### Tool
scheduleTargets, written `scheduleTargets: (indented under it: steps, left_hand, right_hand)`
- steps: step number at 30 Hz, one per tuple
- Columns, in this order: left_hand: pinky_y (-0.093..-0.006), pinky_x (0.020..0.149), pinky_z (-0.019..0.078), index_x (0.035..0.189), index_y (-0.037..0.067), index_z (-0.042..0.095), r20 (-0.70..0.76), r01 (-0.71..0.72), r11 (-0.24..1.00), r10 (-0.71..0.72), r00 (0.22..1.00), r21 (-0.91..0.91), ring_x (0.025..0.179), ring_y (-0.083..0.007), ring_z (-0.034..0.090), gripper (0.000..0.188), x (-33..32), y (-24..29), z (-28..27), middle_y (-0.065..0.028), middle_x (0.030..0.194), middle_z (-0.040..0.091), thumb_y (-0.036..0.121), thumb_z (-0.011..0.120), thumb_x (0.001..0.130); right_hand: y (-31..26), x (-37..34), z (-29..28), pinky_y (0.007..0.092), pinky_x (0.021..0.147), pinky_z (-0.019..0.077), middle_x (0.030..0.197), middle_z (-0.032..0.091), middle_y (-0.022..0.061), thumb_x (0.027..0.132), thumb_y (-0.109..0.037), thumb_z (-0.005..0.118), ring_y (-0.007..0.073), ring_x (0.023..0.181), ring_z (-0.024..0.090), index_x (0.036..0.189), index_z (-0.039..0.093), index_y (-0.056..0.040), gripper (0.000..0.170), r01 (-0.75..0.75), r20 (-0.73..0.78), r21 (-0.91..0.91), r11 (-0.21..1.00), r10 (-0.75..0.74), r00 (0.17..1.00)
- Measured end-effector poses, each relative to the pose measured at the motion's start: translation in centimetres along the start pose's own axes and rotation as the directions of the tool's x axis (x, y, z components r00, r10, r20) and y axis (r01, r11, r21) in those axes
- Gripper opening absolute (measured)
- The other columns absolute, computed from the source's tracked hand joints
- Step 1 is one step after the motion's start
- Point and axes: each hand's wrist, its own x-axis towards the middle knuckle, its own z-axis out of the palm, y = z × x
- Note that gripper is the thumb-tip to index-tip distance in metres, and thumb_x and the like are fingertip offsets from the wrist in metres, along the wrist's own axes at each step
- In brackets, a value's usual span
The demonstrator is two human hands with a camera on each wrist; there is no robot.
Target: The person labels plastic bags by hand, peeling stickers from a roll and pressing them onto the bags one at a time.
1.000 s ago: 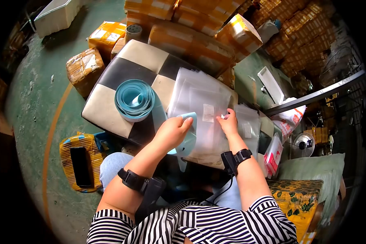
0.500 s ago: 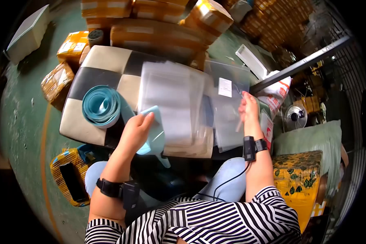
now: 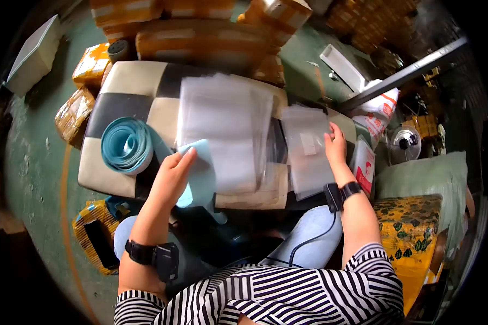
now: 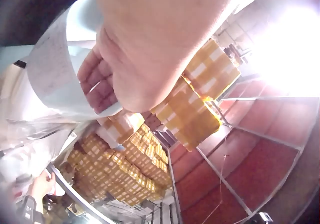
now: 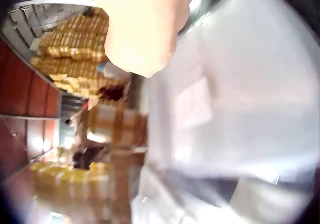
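My left hand [image 3: 174,176] pinches the free end of a light-blue plastic strip [image 3: 200,168] between thumb and fingers. The strip runs back to a standing coil [image 3: 126,145] on the checkered padded bench. Beside the strip lies a large stack of clear plastic bags [image 3: 222,130]. Farther right, a smaller stack of clear bags [image 3: 303,168] bears a white label [image 3: 309,144]. At its right edge is my right hand [image 3: 336,147], thumb and fingers parted. In the right wrist view the label [image 5: 194,103] is blurred and the fingertips are hidden.
Taped cartons [image 3: 200,43] stand behind the bench [image 3: 114,108]. A metal bar [image 3: 406,73] slants across the right side, near a red-and-white bag [image 3: 377,111] and a fan [image 3: 405,142]. A yellow parcel [image 3: 409,227] sits at the lower right.
A labelled clear bag, first over the large stack and then raised in my right hand, now lies on the smaller stack. The left hand has shifted left, still holding the strip.
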Motion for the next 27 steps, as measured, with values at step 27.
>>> scheduleTargets:
  steps: [27]
  left_hand:
    - [-0.0208,0.046,0.0311,0.073,0.003,0.058,-0.039,-0.034,0.958,0.024,0.999,-0.286,0.052,-0.0054,0.041,0.033,-1.1,0.0,-1.2,0.0027,0.059,0.047,0.033,0.051,0.086]
  right_hand:
    - [-31.7,-10.8,1.3,0.0263,0.068,0.0463,0.082,0.060,0.0096,0.075,0.001,0.060,0.0161,0.074,0.058,0.101,0.059,-0.0014,0.026,0.068,0.304,0.710,0.701,-0.393,0.868]
